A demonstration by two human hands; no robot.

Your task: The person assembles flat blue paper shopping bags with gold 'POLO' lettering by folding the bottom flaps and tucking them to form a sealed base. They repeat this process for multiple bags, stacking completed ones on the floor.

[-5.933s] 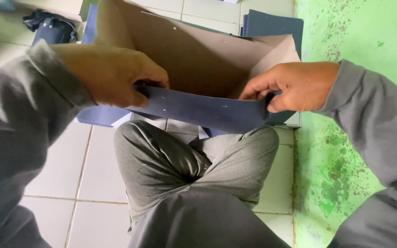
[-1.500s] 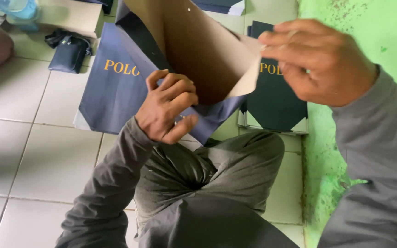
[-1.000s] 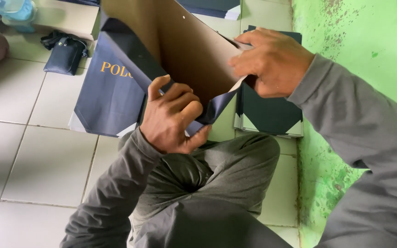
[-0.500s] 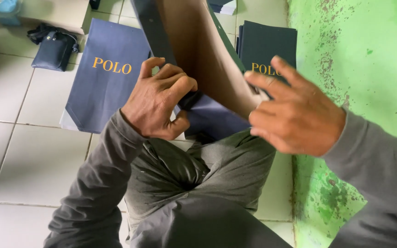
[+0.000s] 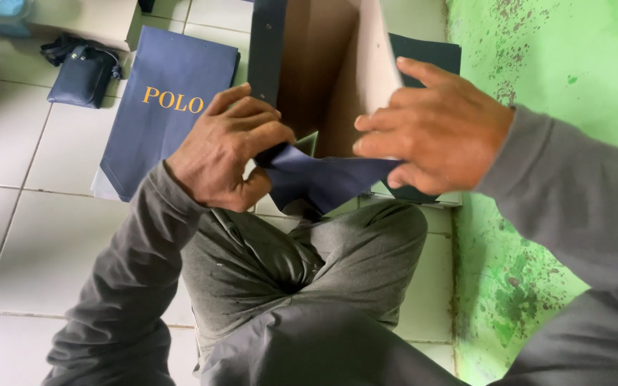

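Both hands work on one half-formed paper bag (image 5: 323, 93), held up over the person's lap with its brown inside facing the camera and its dark blue outside showing along the left edge and at the bottom flaps. The left hand (image 5: 227, 154) has its grip pinched on the blue bottom flap, thumb and fingers pressed together on the fold. The right hand (image 5: 434, 132) lies curled over the bag's right wall, fingers pressing the edge and the flap below it. To judge by its creases, the bag is light, thin card: stiff along folds, floppy across panels, easy to dent or tear. It is best held at folded edges and corners. On the tiled floor (image 5: 30, 214), far left, lie a flat blue bag (image 5: 173, 107) and a small dark pouch (image 5: 84, 71).
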